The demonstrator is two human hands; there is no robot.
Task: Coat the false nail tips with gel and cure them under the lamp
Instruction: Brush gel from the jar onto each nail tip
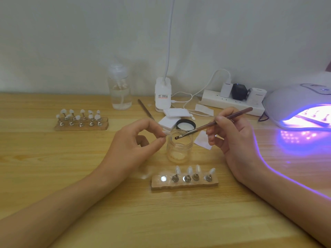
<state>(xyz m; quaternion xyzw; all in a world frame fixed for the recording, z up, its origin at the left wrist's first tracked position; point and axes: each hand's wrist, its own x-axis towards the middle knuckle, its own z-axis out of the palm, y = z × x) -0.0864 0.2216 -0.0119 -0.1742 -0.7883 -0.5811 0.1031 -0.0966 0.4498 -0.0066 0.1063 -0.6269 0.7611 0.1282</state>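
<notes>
My left hand (138,140) pinches a small false nail tip (167,133) between thumb and forefinger, just left of an open clear gel jar (179,149). My right hand (234,133) grips a brown brush (215,122) whose bristle end hangs over the jar's mouth. In front of the jar lies a stone-like holder (184,182) with several nail tips on metal stands and bare magnet spots. A second holder (81,123) full of nail tips sits at the back left. The curing lamp (300,104) glows violet at the right, with stands visible inside.
Behind the jar lie its black lid (186,125), white pads (172,117) and a thin metal tool (146,110). A clear pump bottle (120,90), a white desk-lamp base (163,93) and a power strip (232,102) with cables line the wall. White paper (203,140) lies right of the jar.
</notes>
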